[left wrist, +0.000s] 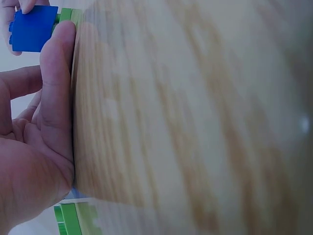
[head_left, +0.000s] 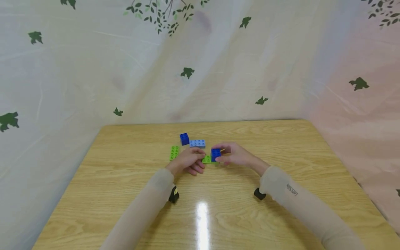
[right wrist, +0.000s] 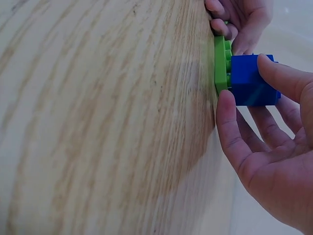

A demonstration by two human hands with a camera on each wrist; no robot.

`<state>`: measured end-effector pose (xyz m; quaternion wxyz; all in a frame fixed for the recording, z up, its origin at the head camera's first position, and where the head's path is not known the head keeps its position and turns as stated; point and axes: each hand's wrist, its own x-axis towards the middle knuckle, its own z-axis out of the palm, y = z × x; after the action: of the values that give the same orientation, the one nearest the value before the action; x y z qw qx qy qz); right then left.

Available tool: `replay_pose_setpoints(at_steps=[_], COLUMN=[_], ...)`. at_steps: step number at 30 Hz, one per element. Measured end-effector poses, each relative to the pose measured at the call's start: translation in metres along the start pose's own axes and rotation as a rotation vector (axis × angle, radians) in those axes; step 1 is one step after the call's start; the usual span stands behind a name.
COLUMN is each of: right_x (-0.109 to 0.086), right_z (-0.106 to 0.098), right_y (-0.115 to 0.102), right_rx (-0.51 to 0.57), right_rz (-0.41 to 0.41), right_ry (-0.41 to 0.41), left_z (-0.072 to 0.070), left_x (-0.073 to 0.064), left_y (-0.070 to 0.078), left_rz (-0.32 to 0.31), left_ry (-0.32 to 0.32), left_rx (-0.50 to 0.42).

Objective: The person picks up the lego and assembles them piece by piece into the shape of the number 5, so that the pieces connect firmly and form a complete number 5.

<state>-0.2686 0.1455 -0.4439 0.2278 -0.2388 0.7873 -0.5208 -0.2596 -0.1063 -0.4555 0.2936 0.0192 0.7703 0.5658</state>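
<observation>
My right hand [head_left: 232, 153] pinches a dark blue toy building brick [head_left: 215, 155] between thumb and fingers. Its bottom sits right at the studs of a thin green building plate [right wrist: 222, 63], and some studs still show between the two in the right wrist view. One right fingertip is at the plate's near end. At the plate's other end, my left hand [head_left: 190, 159] holds it with thumb and index finger, the remaining fingers loosely bent by the tabletop. In the left wrist view the blue brick [left wrist: 34, 29] appears beyond the left fingers [left wrist: 57, 78].
Behind the left hand lie a light blue brick [head_left: 197, 143] and a second dark blue brick [head_left: 184, 139]. Another green plate [head_left: 174, 152] is left of that hand. All are on a wooden table [head_left: 237, 215], with a leaf-patterned cloth [head_left: 218, 69] behind.
</observation>
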Motion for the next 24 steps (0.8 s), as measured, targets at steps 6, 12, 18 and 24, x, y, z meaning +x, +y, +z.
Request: replay_pose_setpoints(at_steps=[6,12,18,24], right_x=[0.0027,0.0021,-0.0018,-0.0043], right_z=[0.0033,0.0034,0.0012,-0.0013], right_y=[0.0018,0.0014,0.0032,0.0039], right_rx=[-0.014,-0.045,-0.035,-0.016], right_rz=[-0.013,-0.039,-0.029,-0.032], right_ry=[0.018,0.019,-0.001,-0.012], left_z=[-0.0016,-0.0014,0.0022,0.0036], left_x=[-0.0018,-0.0009,-0.0001,-0.0009], left_y=[0.0001,-0.0006,-0.0016,-0.0009], left_rz=[-0.003,-0.008,0.001,0.013], left_ry=[0.011,0.016,0.006,0.012], left_rx=[0.0,0.005,-0.005,-0.014])
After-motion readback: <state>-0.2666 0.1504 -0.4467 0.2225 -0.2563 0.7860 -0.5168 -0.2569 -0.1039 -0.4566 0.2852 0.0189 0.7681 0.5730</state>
